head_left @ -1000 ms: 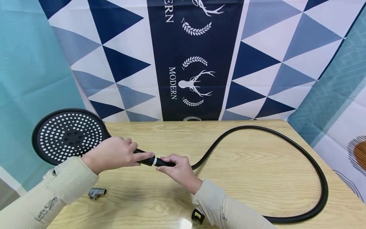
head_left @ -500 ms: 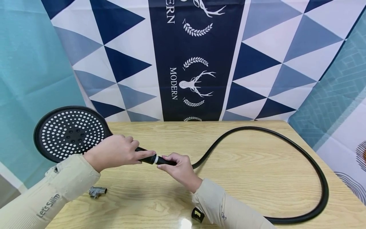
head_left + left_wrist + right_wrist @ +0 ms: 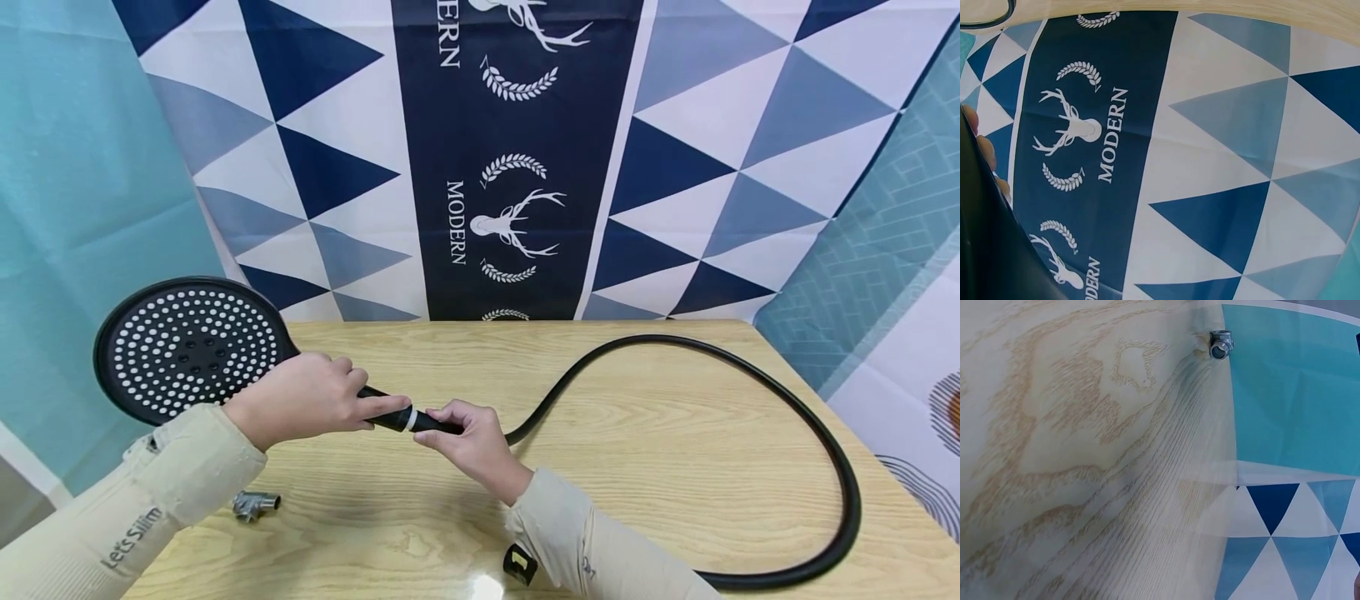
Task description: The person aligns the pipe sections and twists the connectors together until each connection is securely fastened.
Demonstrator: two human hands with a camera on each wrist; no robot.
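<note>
Two hands are holding one hand shower (image 3: 191,354) and one black hose (image 3: 851,504). The left hand (image 3: 311,402) is gripping the handle (image 3: 386,410), index finger lying straight along it; the right hand (image 3: 474,442) is pinching the hose end beside one white ring (image 3: 412,419). The shower's round black face, pale-dotted, is hovering around the wooden table's (image 3: 637,467) far left corner. One metal fitting (image 3: 253,505) is lying near the left edge.

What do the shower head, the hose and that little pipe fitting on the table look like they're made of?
Shower head: probably plastic, black and low-gloss, with pale dots that could be rubbery nozzles.
Hose: likely rubber or PVC, smooth and black; it curves in an even loop.
Pipe fitting: seemingly metal, perhaps chromed, given its shiny silver surface.
</note>
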